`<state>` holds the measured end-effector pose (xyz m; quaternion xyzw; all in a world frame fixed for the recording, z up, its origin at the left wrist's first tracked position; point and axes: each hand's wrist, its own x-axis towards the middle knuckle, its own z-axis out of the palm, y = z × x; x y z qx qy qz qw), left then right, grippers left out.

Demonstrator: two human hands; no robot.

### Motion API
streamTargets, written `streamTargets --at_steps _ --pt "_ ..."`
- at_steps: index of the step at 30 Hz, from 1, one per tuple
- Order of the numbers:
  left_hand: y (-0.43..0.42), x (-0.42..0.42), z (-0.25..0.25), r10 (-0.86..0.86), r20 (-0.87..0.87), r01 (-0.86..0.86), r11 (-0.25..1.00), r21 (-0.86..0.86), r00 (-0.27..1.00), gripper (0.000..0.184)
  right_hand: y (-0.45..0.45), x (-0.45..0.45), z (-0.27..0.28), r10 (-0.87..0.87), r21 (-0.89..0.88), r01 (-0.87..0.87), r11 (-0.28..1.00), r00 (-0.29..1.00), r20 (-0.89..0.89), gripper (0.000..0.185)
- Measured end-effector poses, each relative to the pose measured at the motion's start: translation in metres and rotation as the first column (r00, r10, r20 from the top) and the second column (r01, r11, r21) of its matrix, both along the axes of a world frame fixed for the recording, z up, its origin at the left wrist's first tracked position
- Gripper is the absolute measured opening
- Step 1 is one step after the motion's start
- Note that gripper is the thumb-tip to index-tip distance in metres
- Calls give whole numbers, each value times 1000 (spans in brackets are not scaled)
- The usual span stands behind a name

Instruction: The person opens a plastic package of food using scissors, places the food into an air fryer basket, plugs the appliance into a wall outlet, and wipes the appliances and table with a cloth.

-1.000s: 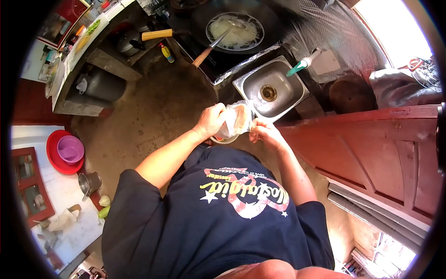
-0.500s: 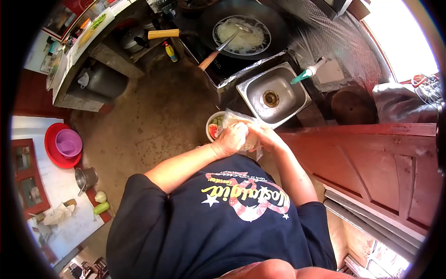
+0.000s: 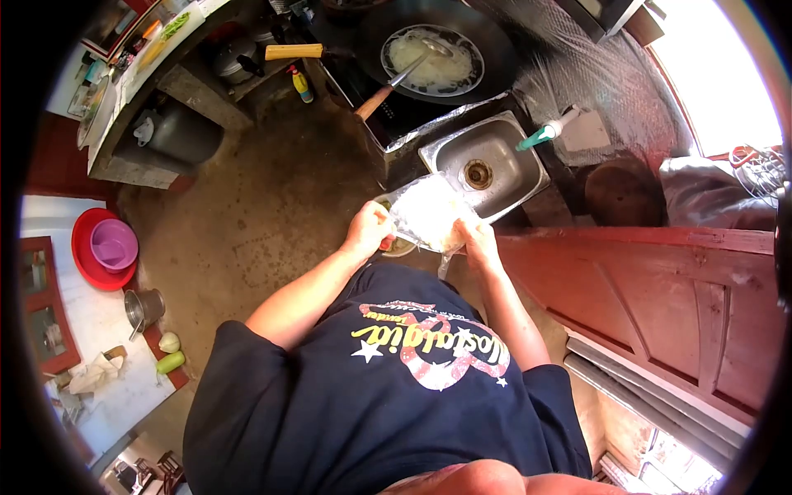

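Between my hands a clear plastic bag (image 3: pixel 427 213) is stretched out, with something whitish in it that glares too brightly to make out. My left hand (image 3: pixel 368 231) grips the bag's left edge, fingers closed. On the opposite side my right hand (image 3: pixel 472 235) pinches its right edge, and a loose strip of plastic hangs below. Under the bag, a bucket (image 3: pixel 399 247) is mostly covered. Just beyond my right hand is the steel sink (image 3: pixel 462 157).
Ahead, a wok (image 3: pixel 495 74) with pale food and liquid holds a wooden-handled spatula (image 3: pixel 378 101). A teal-tipped faucet (image 3: pixel 544 134) reaches over the sink. Red wooden panelling (image 3: pixel 643 289) stands at right. Purple (image 3: pixel 114 244) and red basins (image 3: pixel 87 256) sit at left.
My hands have moved apart, spreading the bunched bag out flat between them. It now covers more of the bucket. The view has shifted slightly.
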<state>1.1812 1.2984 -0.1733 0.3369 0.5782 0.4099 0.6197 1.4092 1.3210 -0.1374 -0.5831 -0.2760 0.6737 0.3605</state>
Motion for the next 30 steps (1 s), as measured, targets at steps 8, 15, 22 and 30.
streamTargets --at_steps 8,15,22,30 --pt "49 28 36 -356 -754 411 903 -125 552 39 -6 8 -45 108 369 -211 905 954 279 27" --pt "61 46 -28 -297 -588 394 918 41 753 23 -18 17 -21 19 342 -116 933 962 274 25" --pt "47 26 -70 -172 -222 176 984 2 960 15 -19 43 -24 -223 -10 223 975 968 -113 34" --pt "24 29 -104 -265 -623 124 957 -261 736 20 -26 8 -48 -263 -265 160 951 867 -422 37"
